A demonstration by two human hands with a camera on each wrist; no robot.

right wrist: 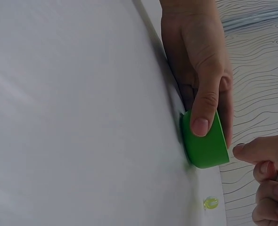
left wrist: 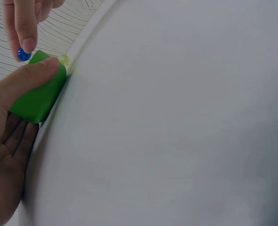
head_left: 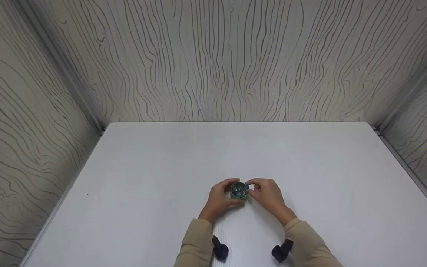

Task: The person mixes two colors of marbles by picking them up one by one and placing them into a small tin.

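My left hand (head_left: 219, 198) holds a small green cup (head_left: 238, 196) between thumb and fingers, its mouth facing up at the head camera. Shiny glass beads (head_left: 238, 190), dark blue and clear-looking, lie inside. At the cup's right rim, thumb and forefinger of my right hand (head_left: 269, 193) pinch a round blue glass bead (left wrist: 23, 54). The right wrist view shows the cup's smooth side (right wrist: 207, 148) under the left thumb, with the right hand (right wrist: 271, 165) close beside the mouth. A yellow-green translucent bead (right wrist: 211, 203) appears past the cup.
A broad white table (head_left: 143, 167) lies under both hands. Wood-grain patterned panels (head_left: 213, 63) rise behind it and at both sides. Black wrist devices (head_left: 221, 250) are strapped at both beige sleeves (head_left: 197, 237). A tiny dark speck (head_left: 87, 194) marks the table's left part.
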